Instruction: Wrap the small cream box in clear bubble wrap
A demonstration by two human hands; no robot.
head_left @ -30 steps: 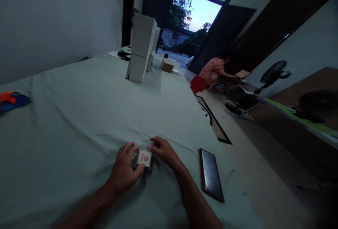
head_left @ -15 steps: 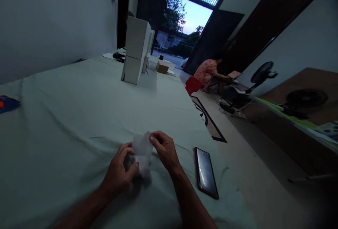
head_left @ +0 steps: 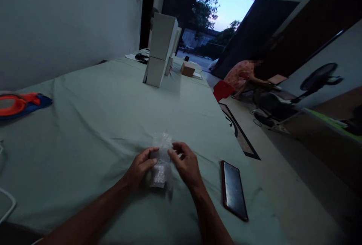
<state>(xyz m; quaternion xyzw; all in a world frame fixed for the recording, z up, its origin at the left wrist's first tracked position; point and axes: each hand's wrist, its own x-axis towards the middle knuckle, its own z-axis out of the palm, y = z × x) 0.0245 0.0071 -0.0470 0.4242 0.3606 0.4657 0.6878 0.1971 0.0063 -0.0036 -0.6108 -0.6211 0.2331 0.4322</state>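
Note:
A small clear bubble wrap parcel [head_left: 160, 173] lies on the pale green tablecloth [head_left: 107, 184] in front of me, its loose plastic end reaching away from me. My left hand [head_left: 141, 166] pinches the left edge of the bubble wrap between thumb and fingers. At the opposite edge, the curled thumb and fingertips of my right hand [head_left: 183, 162] grip the plastic. What is inside the wrap cannot be made out. To the right of my right hand lies a phone [head_left: 234, 190] in a dark red case, screen up.
Tall white boxes [head_left: 161, 45] stand farther along the table, with a small brown box [head_left: 187, 69] behind. An orange and blue item [head_left: 25, 103] and a white cable [head_left: 9, 203] lie left. A person [head_left: 240, 75] sits beyond the table near a fan [head_left: 319, 76].
The bubble wrap now lies flatter, and my right hand has come down lower along its edge. My view has turned left, bringing more of the orange and blue item into sight.

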